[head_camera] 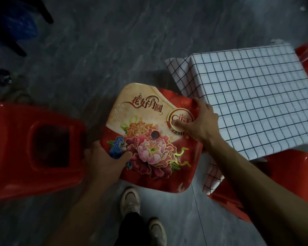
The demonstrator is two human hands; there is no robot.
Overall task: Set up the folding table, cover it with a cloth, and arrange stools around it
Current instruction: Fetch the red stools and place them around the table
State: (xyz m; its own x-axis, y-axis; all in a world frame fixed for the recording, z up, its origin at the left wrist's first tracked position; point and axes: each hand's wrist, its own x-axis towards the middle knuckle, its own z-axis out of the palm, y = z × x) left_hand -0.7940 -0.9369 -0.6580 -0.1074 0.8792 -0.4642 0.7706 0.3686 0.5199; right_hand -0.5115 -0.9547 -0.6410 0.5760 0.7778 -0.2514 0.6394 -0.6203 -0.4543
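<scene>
Handling: floral stool seemed rigid, light, slick; opposite rims suited holding.
Grip: left hand and right hand clasped seat edges.

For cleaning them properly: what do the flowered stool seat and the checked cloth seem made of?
Flowered stool seat: probably moulded plastic, glossy, with a printed picture; its red rim glints. Checked cloth: thin fabric or vinyl, I cannot tell which; it drapes and creases at the corner.

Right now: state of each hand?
Left hand: grips the stool at its near-left edge, thumb on top.
Right hand: grips the stool at its far-right edge, thumb on the seat.
</scene>
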